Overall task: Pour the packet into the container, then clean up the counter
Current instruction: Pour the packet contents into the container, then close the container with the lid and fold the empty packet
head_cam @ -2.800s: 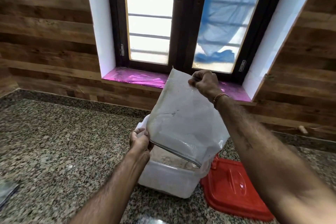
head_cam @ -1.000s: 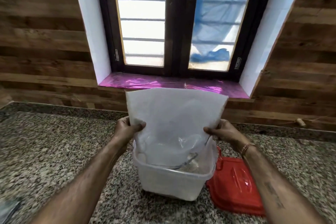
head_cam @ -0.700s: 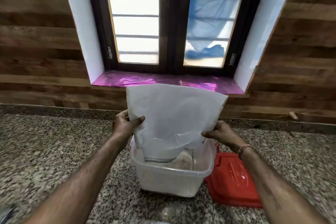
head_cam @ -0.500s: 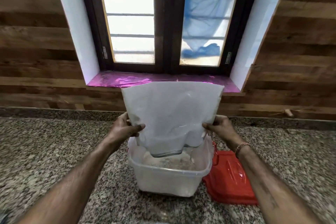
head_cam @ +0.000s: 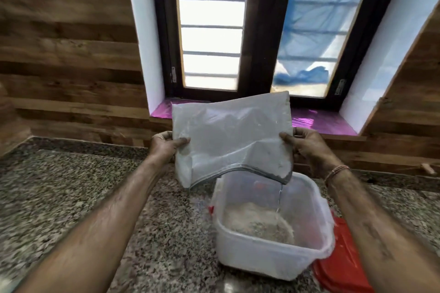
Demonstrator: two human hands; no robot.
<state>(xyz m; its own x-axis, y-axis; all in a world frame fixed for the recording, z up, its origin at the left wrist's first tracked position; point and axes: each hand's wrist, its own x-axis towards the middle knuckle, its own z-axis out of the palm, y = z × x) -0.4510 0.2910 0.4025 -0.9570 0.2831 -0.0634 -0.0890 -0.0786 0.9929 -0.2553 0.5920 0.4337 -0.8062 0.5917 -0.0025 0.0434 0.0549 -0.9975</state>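
I hold a white plastic packet [head_cam: 233, 135] upside down, mouth facing down. My left hand [head_cam: 166, 147] grips its left edge and my right hand [head_cam: 307, 147] grips its right edge. A thin stream of fine grains falls from the packet's lower right corner into the translucent white container [head_cam: 269, 259] standing on the granite counter [head_cam: 71, 192]. A low heap of pale powder lies on the container's bottom. The packet's mouth hangs just above the container's far rim, partly left of it.
A red lid [head_cam: 342, 266] lies on the counter, tucked against the container's right side. Behind the counter rises a wood-panelled wall with a window and a pink-lined sill [head_cam: 319, 121]. A small object [head_cam: 426, 169] rests on the ledge at far right.
The packet has been lifted higher and shifted left, out of the container, and looks nearly emptied. Both hands rose with it. The view has swung left, so the container sits lower right.
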